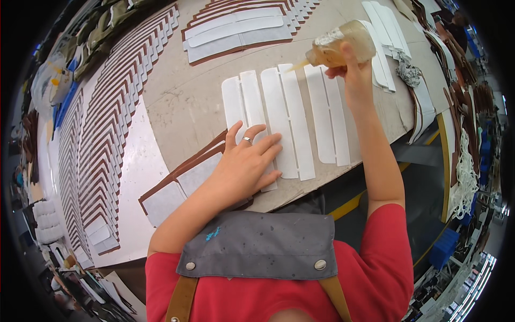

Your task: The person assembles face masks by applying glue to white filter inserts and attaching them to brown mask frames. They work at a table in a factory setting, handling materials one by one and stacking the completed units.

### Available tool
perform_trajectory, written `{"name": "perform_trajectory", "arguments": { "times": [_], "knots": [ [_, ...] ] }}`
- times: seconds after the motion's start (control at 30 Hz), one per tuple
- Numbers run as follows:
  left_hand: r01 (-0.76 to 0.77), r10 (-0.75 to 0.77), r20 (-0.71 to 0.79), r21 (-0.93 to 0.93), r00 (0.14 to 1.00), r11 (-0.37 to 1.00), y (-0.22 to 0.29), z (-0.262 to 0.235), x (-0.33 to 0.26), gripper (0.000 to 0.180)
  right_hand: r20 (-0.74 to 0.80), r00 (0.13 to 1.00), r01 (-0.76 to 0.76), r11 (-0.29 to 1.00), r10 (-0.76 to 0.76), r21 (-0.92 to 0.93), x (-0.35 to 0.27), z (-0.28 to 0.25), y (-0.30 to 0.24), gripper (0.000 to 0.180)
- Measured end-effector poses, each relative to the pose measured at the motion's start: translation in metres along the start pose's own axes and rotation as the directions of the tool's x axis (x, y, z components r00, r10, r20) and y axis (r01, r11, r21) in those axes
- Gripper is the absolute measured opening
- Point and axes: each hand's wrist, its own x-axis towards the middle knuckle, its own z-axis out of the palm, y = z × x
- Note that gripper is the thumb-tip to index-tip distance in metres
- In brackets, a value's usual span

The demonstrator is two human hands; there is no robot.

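Note:
My right hand (pixel 355 75) grips a translucent squeeze bottle (pixel 335 45) of amber liquid, tilted with its pointed nozzle toward the lower left. The nozzle hangs over the top ends of long white strips (pixel 287 126) laid side by side in pairs. Fingers spread, my left hand (pixel 244 163) lies on the leftmost pair, its fingertips reaching to the middle pair. Under my left wrist and forearm are brown-edged panels (pixel 201 172) with pale grey faces, partly hidden by the arm.
Overlapping rows of brown-edged panels (pixel 110 129) fan along the table's left side. Another stack (pixel 238 35) sits at the far middle, topped with white strips. More white strips (pixel 386 32) lie at the far right. Near the table's right edge is a crumpled grey wad (pixel 409 74).

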Motion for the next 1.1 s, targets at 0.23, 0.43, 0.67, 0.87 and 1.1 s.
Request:
{"name": "perform_trajectory", "arguments": {
  "times": [0.23, 0.43, 0.67, 0.87, 1.1],
  "knots": [
    [0.008, -0.008, 0.003, -0.003, 1.0, 1.0, -0.001, 0.001, -0.001, 0.038, 0.003, 0.999, 0.035, 0.999, -0.035, -0.015, 0.026, 0.012, 0.016, 0.043],
    [0.01, -0.009, 0.013, -0.008, 1.0, 1.0, 0.001, -0.001, -0.001, 0.039, 0.032, 0.999, 0.028, 0.999, -0.027, -0.031, 0.025, 0.012, 0.016, 0.042],
    [0.009, -0.008, 0.015, -0.014, 1.0, 1.0, 0.002, -0.003, 0.0, 0.039, 0.064, 0.988, -0.141, 0.989, 0.143, -0.039, -0.006, 0.0, 0.007, 0.045],
    [0.005, -0.005, 0.013, -0.003, 1.0, 1.0, 0.002, -0.002, 0.0, 0.038, 0.12, 0.957, -0.262, 0.964, 0.264, -0.035, -0.053, -0.014, -0.002, 0.05],
    [-0.002, 0.002, 0.007, 0.007, 1.0, 1.0, 0.002, -0.002, 0.001, 0.038, 0.262, 0.94, -0.218, 0.975, 0.22, -0.035, -0.105, -0.027, -0.026, 0.068]
  ]
}}
